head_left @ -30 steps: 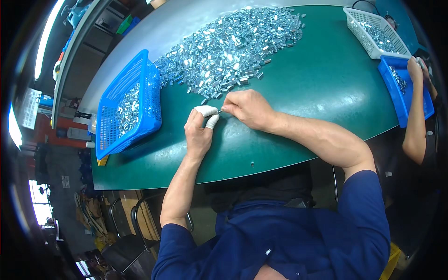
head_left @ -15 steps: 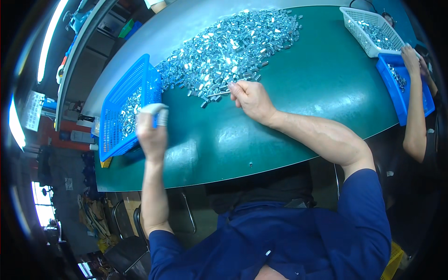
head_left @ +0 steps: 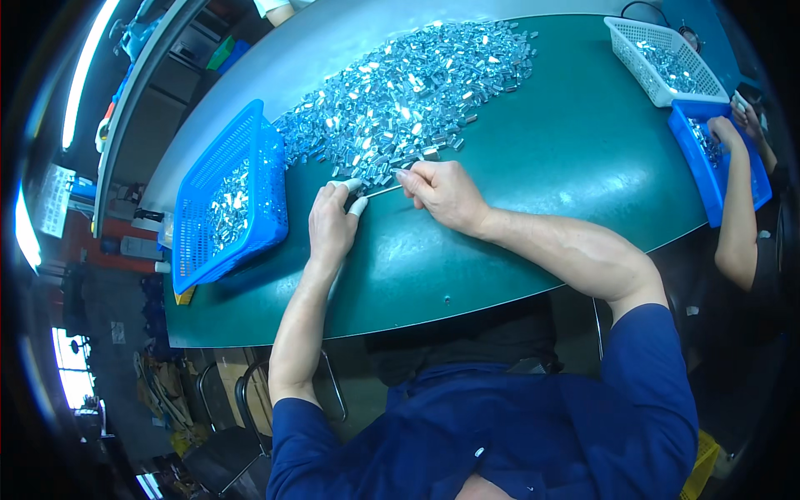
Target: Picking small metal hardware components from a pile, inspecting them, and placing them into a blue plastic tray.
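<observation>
On the green tabletop, a wide heap of small shiny metal pieces spreads just beyond the hands, and a blue basket with more pieces stands to the left, its high side wall between the left hand and its contents. At the far right are a white basket of pieces and a blue tray, with a co-worker's hand reaching into the tray. Half a second ago the left hand was a blur at the blue basket's edge; now it is back in front of the heap, while the right hand sits slightly lower than before. The right hand is closed, pinching a thin rod that points left across the gap between the hands. The rod's far end meets the left hand's thumb and forefinger, both in white finger covers and slightly parted; whether they grip a piece there, I cannot tell.
</observation>
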`<state>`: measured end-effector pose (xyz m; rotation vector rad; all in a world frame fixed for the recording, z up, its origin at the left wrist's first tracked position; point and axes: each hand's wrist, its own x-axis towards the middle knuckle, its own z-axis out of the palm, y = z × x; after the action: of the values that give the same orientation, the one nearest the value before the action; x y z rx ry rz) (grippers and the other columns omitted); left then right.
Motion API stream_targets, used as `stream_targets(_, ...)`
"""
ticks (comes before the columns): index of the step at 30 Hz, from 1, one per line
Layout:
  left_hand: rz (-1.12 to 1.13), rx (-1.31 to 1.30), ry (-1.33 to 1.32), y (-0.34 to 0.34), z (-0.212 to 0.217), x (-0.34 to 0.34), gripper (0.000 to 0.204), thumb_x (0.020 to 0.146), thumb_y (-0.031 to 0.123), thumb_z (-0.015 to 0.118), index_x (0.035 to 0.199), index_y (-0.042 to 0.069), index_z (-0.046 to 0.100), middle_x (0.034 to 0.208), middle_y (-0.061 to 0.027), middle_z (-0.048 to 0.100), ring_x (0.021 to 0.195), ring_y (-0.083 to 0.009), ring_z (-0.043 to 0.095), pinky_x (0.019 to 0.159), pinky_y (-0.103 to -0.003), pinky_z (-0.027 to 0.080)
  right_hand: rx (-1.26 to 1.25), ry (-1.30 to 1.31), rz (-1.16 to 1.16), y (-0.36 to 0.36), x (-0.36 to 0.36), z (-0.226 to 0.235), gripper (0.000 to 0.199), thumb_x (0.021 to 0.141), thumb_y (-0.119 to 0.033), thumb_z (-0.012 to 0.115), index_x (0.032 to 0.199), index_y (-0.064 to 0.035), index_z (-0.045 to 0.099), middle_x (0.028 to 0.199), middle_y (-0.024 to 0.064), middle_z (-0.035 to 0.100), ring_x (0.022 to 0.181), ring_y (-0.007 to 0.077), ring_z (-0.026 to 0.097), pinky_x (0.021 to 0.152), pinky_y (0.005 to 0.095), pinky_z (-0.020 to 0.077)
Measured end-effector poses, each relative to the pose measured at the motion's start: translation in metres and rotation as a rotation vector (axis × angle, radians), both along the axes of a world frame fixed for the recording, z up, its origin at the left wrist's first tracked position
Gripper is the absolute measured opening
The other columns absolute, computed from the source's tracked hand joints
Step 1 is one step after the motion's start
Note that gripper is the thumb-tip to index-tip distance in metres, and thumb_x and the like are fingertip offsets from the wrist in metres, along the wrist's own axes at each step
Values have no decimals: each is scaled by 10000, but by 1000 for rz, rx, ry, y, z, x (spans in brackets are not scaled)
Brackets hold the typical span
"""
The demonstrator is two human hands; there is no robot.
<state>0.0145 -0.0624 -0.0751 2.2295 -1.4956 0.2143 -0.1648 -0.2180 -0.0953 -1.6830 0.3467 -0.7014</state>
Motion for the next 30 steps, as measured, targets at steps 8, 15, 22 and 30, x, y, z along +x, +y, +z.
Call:
stream_targets(8, 35, -207, 716, 3, -3, -8, 278, 953, 37, 705, 1229, 24, 732, 1014, -62, 715, 920, -159, 676, 847, -314, 544, -229, 77, 18, 0, 2, -8, 348, 1022, -293, 658, 812, -18, 697, 668, 77, 672, 605, 169, 626, 580, 363, 468)
stream_targets(15, -75, -395, 1321, 6, -13, -8, 249, 990, 55, 687, 1234, 5, 696, 1078, -96, 741, 950, -148, 698, 858, -285, 558, -209, 74, -40, -1, 1, -3, 274, 1014, -252, 679, 872, -20, 711, 700, 72, 681, 615, 160, 620, 582, 349, 470)
stream_targets(22, -99, -372, 1410, 8, -16, -14, 217, 982, 67, 713, 1176, 35, 621, 1074, -112, 718, 933, -177, 711, 854, -303, 575, -142, 22, -105, 0, 2, -1, 274, 1024, -259, 681, 895, -19, 716, 705, 65, 688, 633, 129, 626, 578, 318, 473)
stream_targets(30, -182, -323, 1356, 7, -20, -23, 220, 946, -10, 745, 1101, 35, 595, 1027, -76, 711, 964, -158, 722, 813, -261, 573, -116, 169, 73, 4, 1, 3, 412, 1048, -320, 647, 779, -13, 708, 608, 64, 660, 542, 142, 608, 525, 336, 466)
